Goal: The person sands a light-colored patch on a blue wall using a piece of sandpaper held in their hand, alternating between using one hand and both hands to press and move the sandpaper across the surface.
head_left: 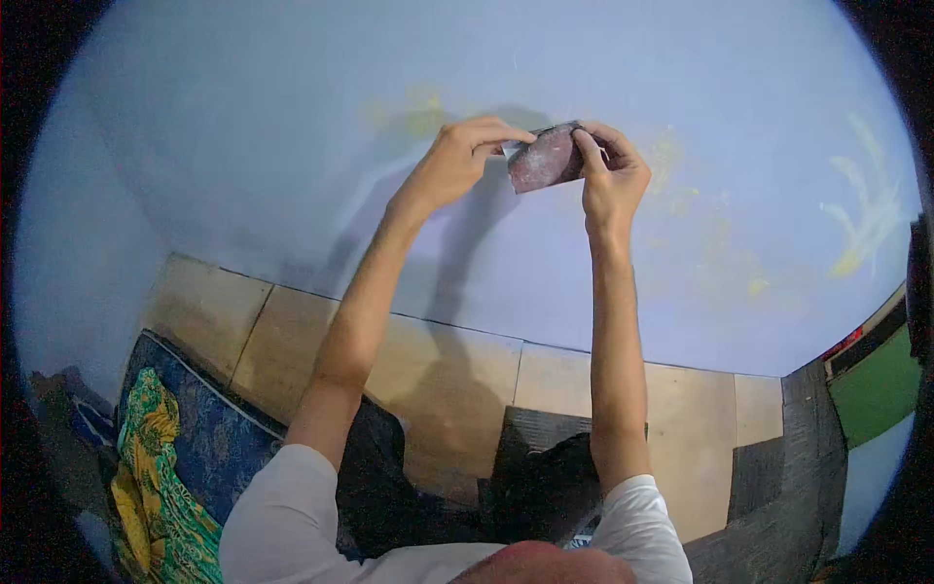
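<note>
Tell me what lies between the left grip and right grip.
A brownish sheet, spanning from left grip to right grip, in the head view.

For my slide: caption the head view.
Left hand and right hand hold a reddish-brown sheet before a yellow-smudged pale wall.

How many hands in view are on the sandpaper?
2: the left hand at the upper-left edge of the sandpaper, the right hand gripping its right end.

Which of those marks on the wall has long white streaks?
The branching mark at the far right, beyond the right hand; the others are yellow smudges without such streaks.
</note>
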`<control>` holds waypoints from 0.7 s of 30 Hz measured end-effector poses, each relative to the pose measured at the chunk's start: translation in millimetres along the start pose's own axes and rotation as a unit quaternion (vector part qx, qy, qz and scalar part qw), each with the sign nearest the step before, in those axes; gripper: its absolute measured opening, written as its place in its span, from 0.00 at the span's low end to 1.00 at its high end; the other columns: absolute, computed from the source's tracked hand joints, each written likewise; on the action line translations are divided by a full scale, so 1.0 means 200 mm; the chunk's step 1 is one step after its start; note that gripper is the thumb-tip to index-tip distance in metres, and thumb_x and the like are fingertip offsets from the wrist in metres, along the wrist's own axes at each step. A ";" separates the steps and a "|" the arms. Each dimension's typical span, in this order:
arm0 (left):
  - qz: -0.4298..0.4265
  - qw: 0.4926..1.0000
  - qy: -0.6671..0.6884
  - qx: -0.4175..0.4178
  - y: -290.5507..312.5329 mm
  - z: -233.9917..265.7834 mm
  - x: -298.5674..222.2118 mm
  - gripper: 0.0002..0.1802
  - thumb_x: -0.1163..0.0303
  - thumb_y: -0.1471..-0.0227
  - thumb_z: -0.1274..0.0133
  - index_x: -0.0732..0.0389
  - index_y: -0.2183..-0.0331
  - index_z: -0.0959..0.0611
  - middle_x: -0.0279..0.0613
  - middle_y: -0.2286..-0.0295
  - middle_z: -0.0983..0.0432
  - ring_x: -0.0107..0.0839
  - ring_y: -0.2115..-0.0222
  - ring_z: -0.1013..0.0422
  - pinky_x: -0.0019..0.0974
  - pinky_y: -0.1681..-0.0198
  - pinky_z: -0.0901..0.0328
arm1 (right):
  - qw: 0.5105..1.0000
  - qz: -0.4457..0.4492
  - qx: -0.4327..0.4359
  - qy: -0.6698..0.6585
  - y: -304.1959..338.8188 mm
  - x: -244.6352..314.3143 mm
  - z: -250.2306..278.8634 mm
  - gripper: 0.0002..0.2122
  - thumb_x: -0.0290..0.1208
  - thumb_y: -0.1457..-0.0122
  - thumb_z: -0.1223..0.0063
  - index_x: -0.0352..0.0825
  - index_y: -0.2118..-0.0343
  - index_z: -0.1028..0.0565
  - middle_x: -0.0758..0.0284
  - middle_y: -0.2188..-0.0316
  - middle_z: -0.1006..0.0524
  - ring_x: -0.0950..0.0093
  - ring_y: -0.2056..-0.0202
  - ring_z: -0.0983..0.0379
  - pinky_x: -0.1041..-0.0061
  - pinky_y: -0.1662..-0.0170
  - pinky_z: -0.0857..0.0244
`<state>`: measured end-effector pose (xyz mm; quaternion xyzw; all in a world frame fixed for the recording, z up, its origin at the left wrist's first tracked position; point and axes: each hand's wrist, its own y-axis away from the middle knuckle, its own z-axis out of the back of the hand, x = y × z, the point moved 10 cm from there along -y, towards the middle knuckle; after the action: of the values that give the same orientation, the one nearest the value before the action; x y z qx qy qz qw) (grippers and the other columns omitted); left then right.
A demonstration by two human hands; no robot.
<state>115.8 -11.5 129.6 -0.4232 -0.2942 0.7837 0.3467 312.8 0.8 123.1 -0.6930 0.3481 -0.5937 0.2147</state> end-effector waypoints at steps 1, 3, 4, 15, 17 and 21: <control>-0.015 1.000 0.004 -0.011 0.01 0.00 -0.04 0.19 0.86 0.45 0.56 0.61 0.57 0.15 0.44 0.61 0.19 0.40 0.61 0.24 0.40 0.54 0.29 | 1.000 0.010 -0.006 0.005 0.00 0.00 0.00 0.06 0.21 0.41 0.41 0.26 0.63 0.18 0.62 0.67 0.18 0.76 0.65 0.21 0.76 0.60 0.27; -0.045 0.999 -0.017 -0.025 0.00 0.01 -0.08 0.19 0.88 0.48 0.57 0.62 0.60 0.15 0.47 0.64 0.20 0.44 0.62 0.24 0.42 0.55 0.30 | 1.000 0.017 -0.014 -0.004 0.00 0.00 0.01 0.06 0.21 0.41 0.41 0.26 0.63 0.18 0.63 0.67 0.18 0.76 0.65 0.22 0.76 0.60 0.27; -0.058 0.997 -0.040 -0.028 0.00 0.01 -0.08 0.19 0.88 0.50 0.57 0.63 0.62 0.16 0.48 0.64 0.20 0.45 0.62 0.24 0.43 0.55 0.30 | 1.000 0.014 -0.015 -0.016 0.00 -0.01 0.01 0.06 0.21 0.41 0.41 0.26 0.63 0.18 0.63 0.67 0.18 0.77 0.65 0.22 0.77 0.61 0.27; 0.057 0.993 0.075 0.073 0.01 -0.07 0.09 0.07 0.78 0.45 0.54 0.68 0.66 0.21 0.42 0.63 0.26 0.36 0.56 0.30 0.37 0.46 0.39 | 1.000 0.018 0.004 -0.003 0.01 0.00 -0.03 0.06 0.21 0.41 0.41 0.28 0.63 0.18 0.63 0.68 0.18 0.78 0.67 0.22 0.77 0.64 0.27; 0.082 0.977 0.174 0.094 0.03 -0.08 0.12 0.09 0.71 0.41 0.52 0.68 0.67 0.21 0.38 0.64 0.27 0.33 0.56 0.31 0.36 0.46 0.40 | 0.999 0.032 0.020 0.000 0.01 0.00 -0.04 0.06 0.21 0.41 0.41 0.28 0.63 0.18 0.63 0.69 0.18 0.78 0.68 0.22 0.78 0.64 0.27; 0.110 0.966 0.180 0.151 0.06 -0.11 0.11 0.13 0.65 0.39 0.49 0.65 0.68 0.20 0.36 0.65 0.28 0.29 0.57 0.33 0.35 0.47 0.41 | 1.000 0.010 0.023 0.012 0.01 -0.03 -0.03 0.05 0.21 0.41 0.41 0.27 0.63 0.18 0.63 0.69 0.18 0.78 0.68 0.22 0.78 0.64 0.27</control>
<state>122.5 2.1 100.7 -0.5302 -0.0571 0.7630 0.3653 305.7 5.1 119.4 -0.6771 0.3437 -0.6078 0.2324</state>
